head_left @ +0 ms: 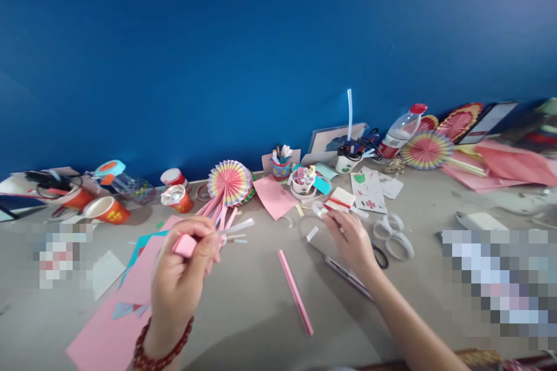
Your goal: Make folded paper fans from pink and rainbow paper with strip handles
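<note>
My left hand (185, 266), with a red beaded bracelet at the wrist, is closed round a pink folded paper strip (185, 245) whose squared end shows. A clear strip of tape (238, 225) sticks out from its fingertips to the right. Further right, the curled fingers of my right hand (350, 240) pinch what looks like a small roll of clear tape (318, 208); blur softens its outline. On the table between the hands lies a narrow pink paper stick (296, 293). Under my right hand is a slim pen-like tool (348, 279).
Pleated paper fans (230, 184) stand by the blue wall (261, 58). Pink sheets (108, 324) lie left. Tape rolls (400, 245) and a black ring (380, 256) are right. Paper cups (108, 210), a pen pot (282, 168) and a bottle (402, 130) line the back.
</note>
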Demonstrator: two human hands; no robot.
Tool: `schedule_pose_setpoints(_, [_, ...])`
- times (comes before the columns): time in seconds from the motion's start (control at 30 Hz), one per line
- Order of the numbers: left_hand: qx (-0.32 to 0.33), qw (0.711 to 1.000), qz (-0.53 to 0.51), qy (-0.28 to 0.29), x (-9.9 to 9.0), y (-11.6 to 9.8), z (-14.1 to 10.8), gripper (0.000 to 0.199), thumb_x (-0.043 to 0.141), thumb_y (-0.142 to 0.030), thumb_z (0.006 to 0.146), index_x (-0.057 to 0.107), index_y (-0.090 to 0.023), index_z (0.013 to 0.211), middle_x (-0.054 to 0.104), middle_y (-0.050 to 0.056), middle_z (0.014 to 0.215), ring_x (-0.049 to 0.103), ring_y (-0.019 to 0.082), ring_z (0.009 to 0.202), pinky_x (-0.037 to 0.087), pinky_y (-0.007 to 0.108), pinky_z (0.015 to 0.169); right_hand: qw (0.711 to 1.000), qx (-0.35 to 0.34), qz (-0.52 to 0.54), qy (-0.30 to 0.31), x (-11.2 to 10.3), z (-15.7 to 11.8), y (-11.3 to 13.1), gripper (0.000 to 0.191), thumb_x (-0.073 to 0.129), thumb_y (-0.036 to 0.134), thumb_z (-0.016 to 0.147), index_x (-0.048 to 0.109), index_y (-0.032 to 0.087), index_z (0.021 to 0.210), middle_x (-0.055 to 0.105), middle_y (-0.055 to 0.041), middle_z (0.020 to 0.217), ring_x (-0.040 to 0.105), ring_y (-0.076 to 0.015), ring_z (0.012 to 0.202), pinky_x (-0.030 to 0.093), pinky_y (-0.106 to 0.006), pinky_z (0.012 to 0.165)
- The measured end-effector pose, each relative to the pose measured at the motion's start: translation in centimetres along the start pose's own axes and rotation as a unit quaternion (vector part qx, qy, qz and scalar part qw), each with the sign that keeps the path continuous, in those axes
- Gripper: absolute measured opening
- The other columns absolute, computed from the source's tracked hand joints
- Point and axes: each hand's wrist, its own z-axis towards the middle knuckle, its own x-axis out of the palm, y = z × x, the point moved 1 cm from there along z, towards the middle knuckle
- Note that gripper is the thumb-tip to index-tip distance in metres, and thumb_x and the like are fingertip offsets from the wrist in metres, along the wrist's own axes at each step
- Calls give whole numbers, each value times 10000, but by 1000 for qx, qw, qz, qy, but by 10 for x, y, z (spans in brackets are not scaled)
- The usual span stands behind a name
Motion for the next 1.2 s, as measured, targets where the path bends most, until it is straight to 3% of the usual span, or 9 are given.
schedule_pose_setpoints(0.13, [-132,967,-160,148,19,10,2,126,580,-255,973,543,-195,869,549,-43,788,441,30,457,446,233,533,965,-113,-218,91,-5,-2,-13,265,505,330,977,704,241,827,721,-61,838,599,-259,860,380,-460,956])
schedule_pose_setpoints(0.27, [-206,938,-210,184,40,24,1,171,621,-290,949,540,-179,847,548,-46,798,397,3,430,420,215,508,978,-138,-143,63,-10,-7,17,180,542,325,972,684,236,1037,714,-86,1073,615,-273,999,441,-445,949])
schedule_pose_setpoints(0.37, [-193,942,-190,198,46,27,-2,170,628,-297,943,547,-176,855,533,-51,743,425,22,449,420,219,519,985,-155,25,70,-14,-6,61,147,573,291,963,632,218,1077,681,-89,1053,621,-242,1024,491,-370,890])
schedule_pose_setpoints(0.5, [-190,947,-156,207,49,28,-6,175,623,-320,941,549,-177,872,542,-38,779,439,35,476,418,220,511,978,-157,80,110,-11,0,100,78,623,272,933,619,220,874,656,-41,838,612,-203,828,478,-320,744])
schedule_pose_setpoints(0.6, [-168,951,-141,218,48,28,-5,173,608,-328,952,547,-180,885,533,-35,797,460,41,494,419,220,517,978,-132,63,150,-5,1,103,176,636,281,930,592,220,771,631,-21,754,583,-181,725,445,-309,683])
schedule_pose_setpoints(0.8, [-138,952,-78,261,43,26,0,182,616,-346,949,551,-185,895,563,-18,826,515,62,534,389,206,490,978,-139,75,136,-5,1,99,153,667,345,920,659,229,1019,630,-64,915,595,-218,864,467,-334,756])
schedule_pose_setpoints(0.97, [-133,955,-56,259,43,28,-2,188,629,-348,940,555,-185,882,571,-13,853,510,58,536,369,203,483,968,-162,84,174,-3,3,103,144,633,268,939,629,214,806,613,-36,827,578,-195,818,428,-334,767])
schedule_pose_setpoints(1.07, [-139,950,-100,263,46,33,-3,213,649,-379,927,579,-194,1005,530,-48,704,480,76,512,384,217,509,969,-110,118,189,-2,3,102,191,593,261,954,588,209,770,592,-27,787,562,-184,774,414,-310,706])
schedule_pose_setpoints(1.2, [-159,935,-228,222,51,38,-1,353,426,-472,1024,575,-174,1141,400,-76,531,421,112,487,384,257,540,956,-24,215,196,-3,0,101,255,600,337,948,577,209,728,564,-19,764,537,-171,734,402,-295,673])
